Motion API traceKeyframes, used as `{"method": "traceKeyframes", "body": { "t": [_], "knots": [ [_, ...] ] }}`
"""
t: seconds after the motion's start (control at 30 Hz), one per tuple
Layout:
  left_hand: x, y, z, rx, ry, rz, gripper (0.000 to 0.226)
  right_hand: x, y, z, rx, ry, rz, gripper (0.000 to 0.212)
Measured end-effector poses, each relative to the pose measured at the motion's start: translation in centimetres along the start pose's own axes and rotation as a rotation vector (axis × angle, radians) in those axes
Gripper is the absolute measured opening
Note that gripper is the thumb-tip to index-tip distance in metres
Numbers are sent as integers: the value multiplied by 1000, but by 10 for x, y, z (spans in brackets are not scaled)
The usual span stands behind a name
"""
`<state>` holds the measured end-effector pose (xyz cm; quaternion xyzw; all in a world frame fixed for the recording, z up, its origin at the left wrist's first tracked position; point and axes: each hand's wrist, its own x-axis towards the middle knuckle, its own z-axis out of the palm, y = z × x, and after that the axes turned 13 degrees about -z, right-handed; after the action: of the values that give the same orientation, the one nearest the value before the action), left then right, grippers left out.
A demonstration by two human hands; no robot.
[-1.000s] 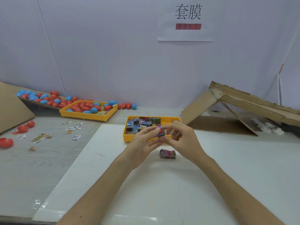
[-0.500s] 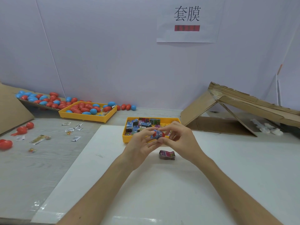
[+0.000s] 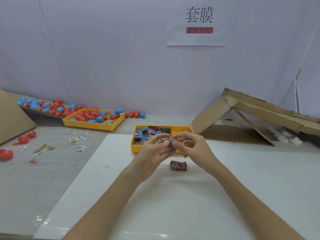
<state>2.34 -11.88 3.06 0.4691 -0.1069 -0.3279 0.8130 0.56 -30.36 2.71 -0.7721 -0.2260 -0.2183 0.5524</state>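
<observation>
Fingers (image 3: 183,136) around the red egg (image 3: 171,142)

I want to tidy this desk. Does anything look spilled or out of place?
Yes. Small packets lie scattered on the grey table, loose eggs sit beside the egg tray, and one crumpled sleeve lies outside the sleeve tray.

Two yellow trays (image 3: 93,126) stand on the desk (image 3: 52,170), and the two hands, the left hand (image 3: 152,153) and the right hand (image 3: 194,149), share one egg (image 3: 170,142). One loose film sleeve (image 3: 178,165) lies on the single white sheet (image 3: 173,205), three stray eggs (image 3: 136,114) sit right of the far tray, and one paper sign (image 3: 199,23) hangs on the wall. The small sachets (image 3: 80,148) at left number perhaps six, being too small to count surely.
</observation>
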Motion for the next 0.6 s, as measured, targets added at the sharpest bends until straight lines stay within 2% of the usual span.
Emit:
{"method": "traceKeyframes", "body": {
  "t": [0.27, 0.6],
  "knots": [
    [-2, -1, 2, -50, -55, -16, 34, 1, -3, -3, 185, -13, 51, 27],
    [-3, 1, 2, -99, -90, -51, 42, 0, -4, -4, 263, -9, 61, 18]
  ]
}}
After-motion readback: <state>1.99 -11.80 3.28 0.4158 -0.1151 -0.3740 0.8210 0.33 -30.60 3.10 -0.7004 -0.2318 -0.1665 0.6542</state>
